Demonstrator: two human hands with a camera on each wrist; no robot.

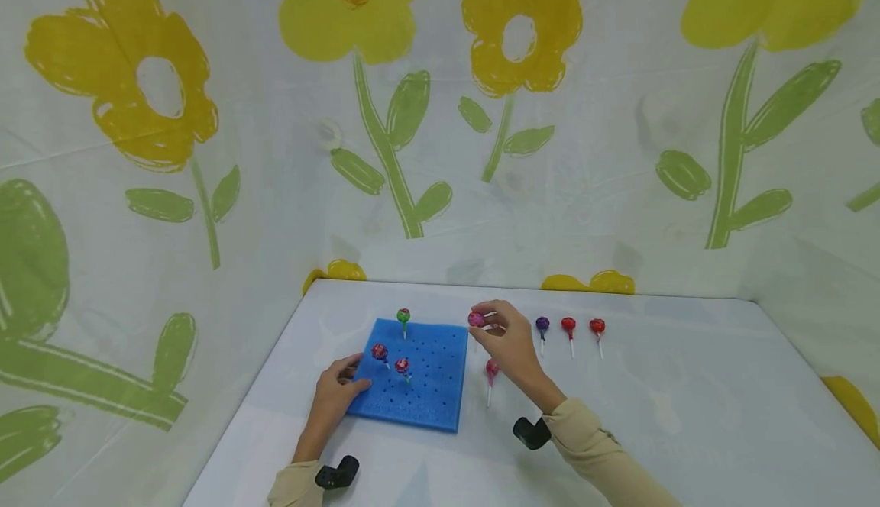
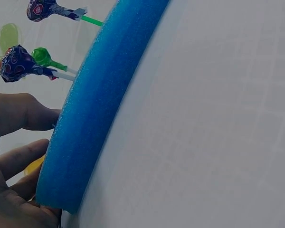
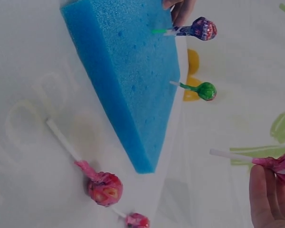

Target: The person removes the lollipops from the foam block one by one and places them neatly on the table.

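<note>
In the head view a blue foam board (image 1: 433, 404) dotted with small holes lies on the table. Three wrapped lollipops stand in it: a green one (image 1: 403, 314), a dark red-and-blue one (image 1: 380, 352) and a red one (image 1: 402, 366). My left hand (image 1: 333, 392) holds the board's left edge, thumb on the top face and fingers along the side. Right of the board, my right hand (image 1: 509, 339) pinches a pink lollipop (image 3: 280, 167) by its wrapped head; its bare white stick points toward the board side in the right wrist view.
Another pink lollipop (image 1: 491, 367) lies just right of the board, under the right forearm's side. Farther right are a purple lollipop (image 1: 542, 324) and two red lollipops (image 1: 568, 324) in a row. Flower-printed cloth (image 1: 481, 209) walls the white table (image 1: 687, 400).
</note>
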